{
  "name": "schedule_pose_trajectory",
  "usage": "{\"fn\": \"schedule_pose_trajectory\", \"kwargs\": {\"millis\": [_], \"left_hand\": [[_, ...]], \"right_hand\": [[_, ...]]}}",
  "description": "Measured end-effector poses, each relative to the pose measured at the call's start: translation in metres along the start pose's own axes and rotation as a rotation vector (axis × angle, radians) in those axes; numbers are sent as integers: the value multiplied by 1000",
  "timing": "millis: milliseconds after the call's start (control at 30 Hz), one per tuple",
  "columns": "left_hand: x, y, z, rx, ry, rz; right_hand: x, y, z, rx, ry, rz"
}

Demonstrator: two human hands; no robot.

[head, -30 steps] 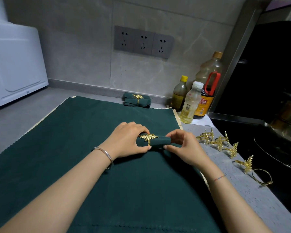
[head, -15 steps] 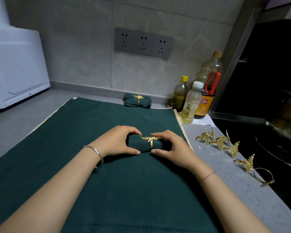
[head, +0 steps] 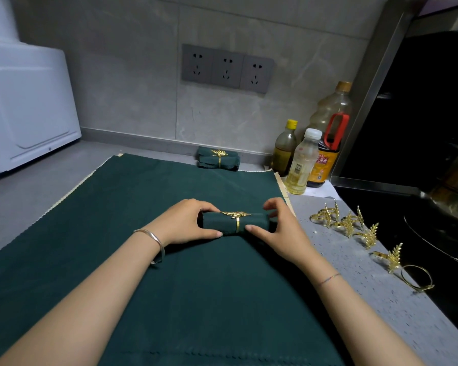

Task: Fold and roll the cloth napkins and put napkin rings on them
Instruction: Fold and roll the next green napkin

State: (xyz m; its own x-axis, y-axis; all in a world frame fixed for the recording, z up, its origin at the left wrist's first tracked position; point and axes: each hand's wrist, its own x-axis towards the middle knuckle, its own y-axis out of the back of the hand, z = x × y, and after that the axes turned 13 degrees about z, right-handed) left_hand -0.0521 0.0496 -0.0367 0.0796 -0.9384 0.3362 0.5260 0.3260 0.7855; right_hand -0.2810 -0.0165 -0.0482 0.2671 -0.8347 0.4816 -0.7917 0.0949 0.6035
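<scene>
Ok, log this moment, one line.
ring: on rolled napkin | left hand: holds left end | right hand: holds right end | spare rings: on counter | finished napkin: by wall

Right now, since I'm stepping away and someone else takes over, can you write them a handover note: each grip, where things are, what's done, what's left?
Left grip holds the left end of the rolled napkin; right grip holds its right end, thumb at the front.
The roll lies on the spread green cloth, a gold leaf ring around its middle.
Another ringed napkin bundle sits by the back wall; spare rings lie on the grey counter to the right.
Done: this napkin is rolled and ringed.
Left: probably set it with the bundle, then fold, roll and ring the spread cloth.
</scene>
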Motion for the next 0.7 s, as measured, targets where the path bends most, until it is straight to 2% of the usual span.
{"fn": "schedule_pose_trajectory", "kwargs": {"millis": [100, 333, 533, 700], "left_hand": [[0, 0, -2, -4, 3, 12], [-2, 0, 1, -18, 11, 25], [0, -1, 2, -51, 25, 46], [-3, 2, 5, -7, 79, 24]], "right_hand": [[-5, 6, 6, -17, -86, 29], [-7, 5, 1, 8, -141, 57], [-3, 11, 2, 209, -206, 4], [-6, 13, 0, 97, -234, 4]]}}
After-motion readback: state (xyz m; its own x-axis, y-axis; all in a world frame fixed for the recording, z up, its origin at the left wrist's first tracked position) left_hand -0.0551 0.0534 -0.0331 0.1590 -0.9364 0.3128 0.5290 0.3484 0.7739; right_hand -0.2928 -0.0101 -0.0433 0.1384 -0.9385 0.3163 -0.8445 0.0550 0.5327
